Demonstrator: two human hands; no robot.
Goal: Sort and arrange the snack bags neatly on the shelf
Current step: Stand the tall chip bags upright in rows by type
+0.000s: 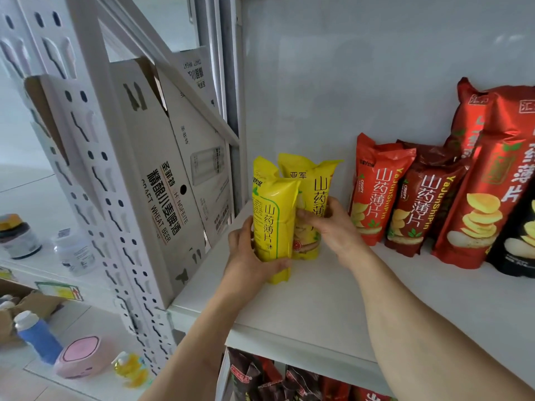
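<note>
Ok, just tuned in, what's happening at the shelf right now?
A person is setting two yellow snack bags upright at the left end of the white shelf. The left hand grips the front yellow bag; the right hand holds the back yellow bag just behind it. Red bags already stand in a row to the right.

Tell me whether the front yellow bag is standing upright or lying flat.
Upright: the front yellow bag stands on its bottom edge on the shelf, top seal up, left hand gripping it.
</note>
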